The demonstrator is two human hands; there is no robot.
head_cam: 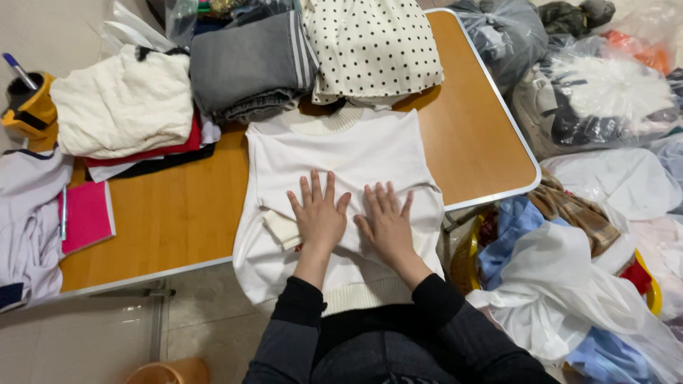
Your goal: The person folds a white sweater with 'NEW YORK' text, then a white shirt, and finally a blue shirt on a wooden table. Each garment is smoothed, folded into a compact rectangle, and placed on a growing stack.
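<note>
**Both palms flat on white sweater**

Pressed down by left hand and right hand, fingers spread open, gripping nothing: white sweater, draped over counter near edge. Could slip off, hem overhanging. Folded piles along far edge. Tucked sleeves mostly hidden.
</note>
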